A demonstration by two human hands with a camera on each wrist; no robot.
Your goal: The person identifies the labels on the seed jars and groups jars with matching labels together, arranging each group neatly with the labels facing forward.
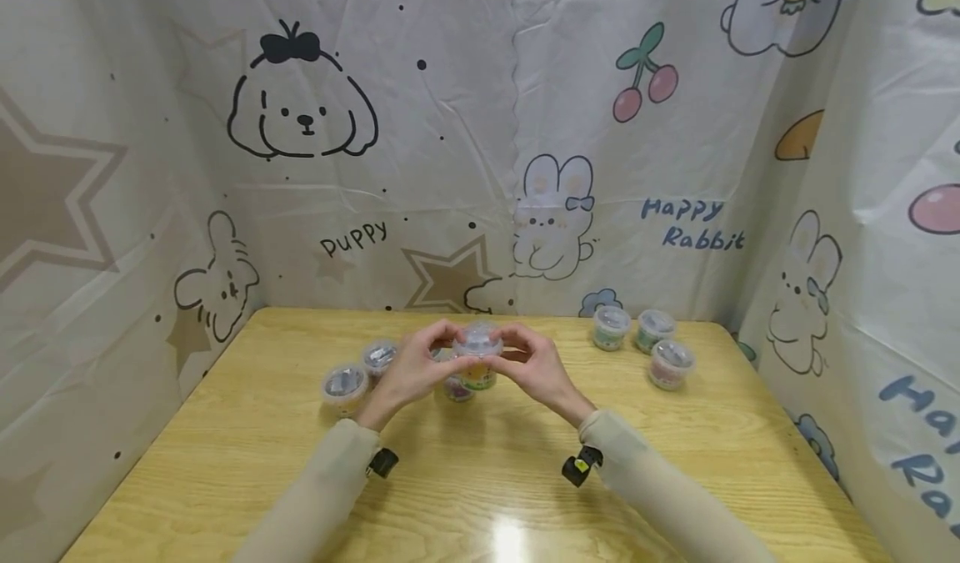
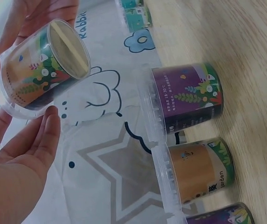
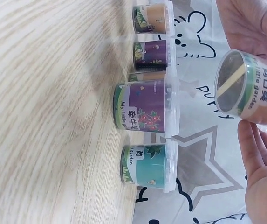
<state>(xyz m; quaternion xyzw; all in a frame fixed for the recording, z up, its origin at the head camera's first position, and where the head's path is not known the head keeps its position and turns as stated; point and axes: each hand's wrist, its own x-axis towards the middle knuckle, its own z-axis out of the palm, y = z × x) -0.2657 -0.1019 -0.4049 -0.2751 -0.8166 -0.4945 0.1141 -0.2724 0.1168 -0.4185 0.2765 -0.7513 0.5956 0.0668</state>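
Note:
Over the middle of the table, my two hands hold up an orange-labelled clear plastic cup [image 1: 481, 377] with a lid. My left hand [image 1: 417, 369] grips its rim from the left, thumb toward me. From the right, my right hand [image 1: 537, 366] holds the same rim. In the left wrist view the cup [image 2: 35, 74] is tilted, and a pale stick shows through its clear bottom. Flower pictures and "little garden" lettering show on the cup [image 3: 262, 91] in the right wrist view. Just behind it stands a purple-labelled cup [image 1: 459, 390], partly covered by the hands.
More lidded cups stand left of my left hand, including a near one [image 1: 345, 388] and a farther one [image 1: 378, 357]. At the back right are a pink-toned cup [image 1: 671, 365] and two green-toned cups [image 1: 611, 329]. Printed curtains [image 1: 450, 171] hang behind and beside the wooden table [image 1: 465, 480].

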